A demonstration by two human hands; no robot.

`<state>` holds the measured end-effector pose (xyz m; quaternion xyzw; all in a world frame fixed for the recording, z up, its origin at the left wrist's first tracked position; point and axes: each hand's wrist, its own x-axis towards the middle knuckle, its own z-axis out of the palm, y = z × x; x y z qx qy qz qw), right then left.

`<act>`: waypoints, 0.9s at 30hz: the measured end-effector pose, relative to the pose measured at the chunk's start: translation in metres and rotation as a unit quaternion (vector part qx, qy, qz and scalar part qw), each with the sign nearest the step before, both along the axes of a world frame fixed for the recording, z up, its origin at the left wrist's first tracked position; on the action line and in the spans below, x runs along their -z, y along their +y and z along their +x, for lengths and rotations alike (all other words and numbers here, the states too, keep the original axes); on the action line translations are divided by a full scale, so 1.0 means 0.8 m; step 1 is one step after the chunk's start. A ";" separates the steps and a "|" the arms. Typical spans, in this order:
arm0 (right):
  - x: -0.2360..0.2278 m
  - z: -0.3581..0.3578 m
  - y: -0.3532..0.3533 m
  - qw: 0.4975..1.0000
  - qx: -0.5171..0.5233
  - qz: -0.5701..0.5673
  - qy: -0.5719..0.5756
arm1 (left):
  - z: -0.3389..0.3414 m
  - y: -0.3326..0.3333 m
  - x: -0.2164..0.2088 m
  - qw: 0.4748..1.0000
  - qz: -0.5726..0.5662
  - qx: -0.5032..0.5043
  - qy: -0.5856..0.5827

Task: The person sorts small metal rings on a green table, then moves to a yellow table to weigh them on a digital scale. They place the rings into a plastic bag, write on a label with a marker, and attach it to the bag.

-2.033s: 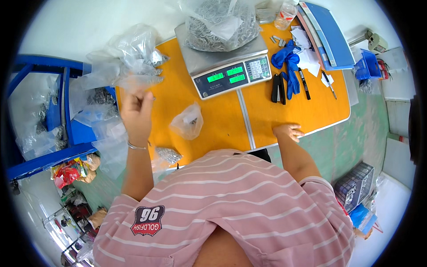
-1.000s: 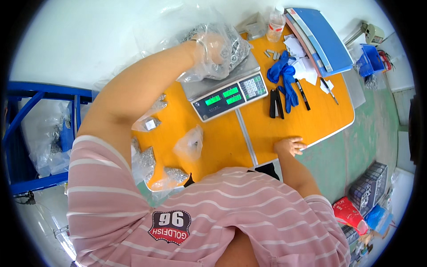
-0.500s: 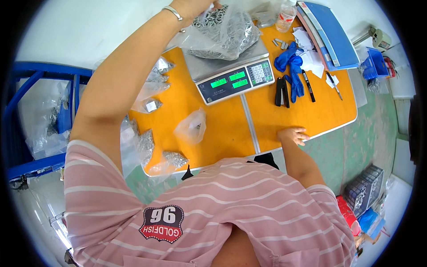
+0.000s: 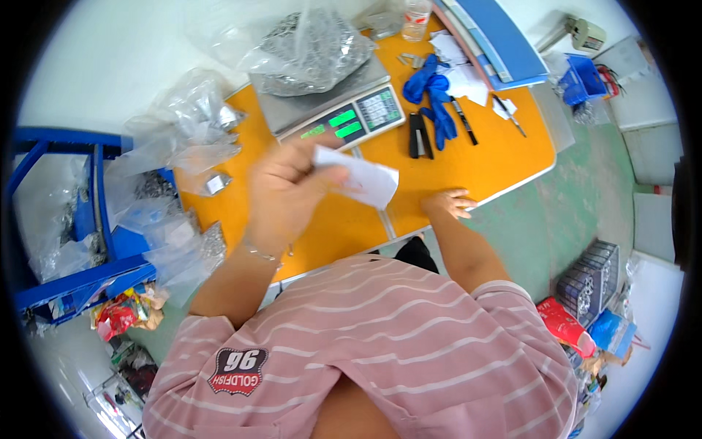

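My left hand [image 4: 285, 192], somewhat blurred, is raised over the table's left half and pinches a small white paper slip [image 4: 368, 181] between thumb and fingers. A bracelet circles that wrist. My right hand [image 4: 447, 203] lies on the orange table [image 4: 504, 157] by its near edge, fingers spread and holding nothing. Beyond my left hand stands a digital scale [image 4: 380, 110] with lit green displays. On its metal pan sits a clear plastic bag of metal rings [image 4: 314, 55], its top loosely gathered. My left hand and arm hide part of the table.
Bags of small metal parts [image 4: 213, 183] line the table's left side beside a blue rack [image 4: 95, 197]. To the right of the scale lie a black stapler [image 4: 420, 137], blue gloves [image 4: 442, 110], a black marker [image 4: 464, 123] and blue folders [image 4: 504, 44]. A bottle [image 4: 416, 20] stands behind.
My left hand has come back from the bag on the scale toward me and now holds the paper slip. My right hand stays on the table. The view has shifted somewhat.
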<state>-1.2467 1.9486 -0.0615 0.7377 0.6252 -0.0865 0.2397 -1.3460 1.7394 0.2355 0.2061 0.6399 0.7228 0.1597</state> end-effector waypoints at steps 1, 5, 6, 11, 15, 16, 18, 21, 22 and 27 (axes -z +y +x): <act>-0.011 0.000 -0.002 1.000 -0.006 -0.018 0.006 | 0.007 0.004 0.036 0.995 -0.035 0.034 -0.082; -0.019 0.012 0.003 0.996 -0.034 -0.061 0.053 | 0.031 0.022 0.161 0.944 -0.207 0.042 -0.254; -0.018 0.024 -0.001 0.992 -0.070 -0.072 0.071 | 0.043 0.027 0.178 0.944 -0.207 0.024 -0.255; -0.065 0.101 0.036 0.920 -0.316 -0.175 0.154 | 0.084 0.075 0.245 0.930 -0.185 -0.055 -0.314; -0.083 0.121 0.147 0.870 -0.363 -0.207 0.261 | 0.099 0.120 0.278 0.916 -0.230 -0.048 -0.325; -0.068 0.118 0.182 0.864 -0.339 -0.210 0.308 | 0.101 0.131 0.293 0.913 -0.242 -0.048 -0.325; -0.063 0.103 0.228 0.849 -0.383 -0.016 0.364 | 0.106 0.146 0.326 0.911 -0.269 -0.073 -0.302; -0.031 0.054 0.326 0.725 -0.506 0.154 0.442 | 0.115 0.157 0.395 0.918 -0.321 -0.088 -0.215; -0.028 0.039 0.354 0.692 -0.530 0.181 0.456 | 0.120 0.154 0.411 0.917 -0.346 -0.085 -0.176; -0.032 -0.018 0.400 0.760 -0.499 0.176 0.377 | 0.124 0.157 0.363 0.885 -0.369 -0.246 -0.141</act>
